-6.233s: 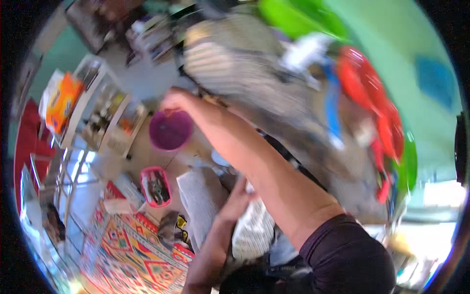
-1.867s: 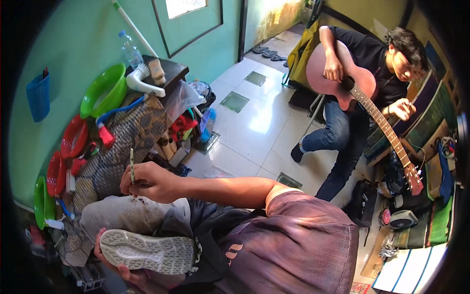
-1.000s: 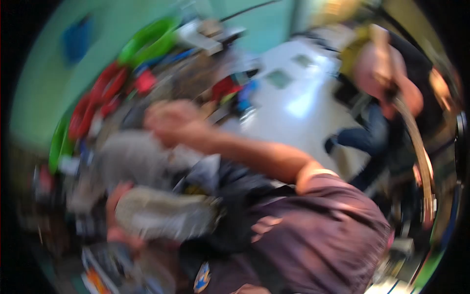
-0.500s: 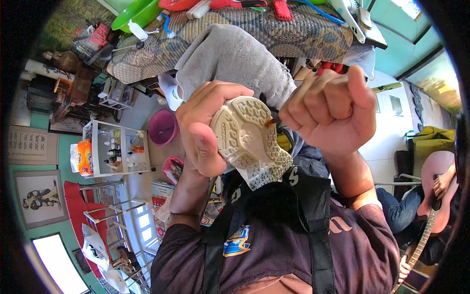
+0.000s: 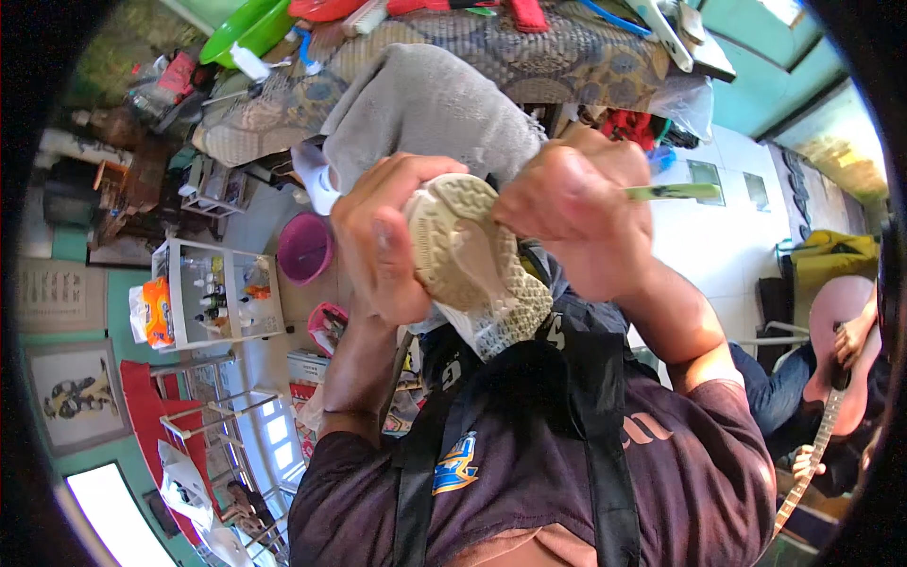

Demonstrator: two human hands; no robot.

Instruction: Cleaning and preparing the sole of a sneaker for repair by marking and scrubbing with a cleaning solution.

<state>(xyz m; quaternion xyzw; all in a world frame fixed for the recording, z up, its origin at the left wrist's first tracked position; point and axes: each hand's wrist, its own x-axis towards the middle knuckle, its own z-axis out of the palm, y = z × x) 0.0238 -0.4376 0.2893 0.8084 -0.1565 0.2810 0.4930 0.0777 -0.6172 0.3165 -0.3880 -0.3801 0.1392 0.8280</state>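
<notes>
A shoe [image 5: 465, 250], its cream patterned sole facing up, is held in front of my chest. My left hand [image 5: 383, 241] is closed around the shoe's left side, thumb along the sole's edge. My right hand [image 5: 590, 213] makes a closed grip on a slim brush, whose pale green handle [image 5: 675, 192] sticks out to the right. These right fingers are at the sole's right edge and hide the brush head. Beyond both hands lies a grey towel [image 5: 435, 109], draped over the near side of a table.
On the patterned tabletop [image 5: 567, 61] are a green basin [image 5: 248, 38], a white bottle [image 5: 249, 64] and several brushes. A purple tub [image 5: 306, 248] and a white shelf [image 5: 217, 293] are on the left. At right, another person holds a pink guitar [image 5: 844, 326].
My right hand has moved left and closer to the sole, carrying the brush, whose brown bristles showed before. The shoe's sole has tilted a little.
</notes>
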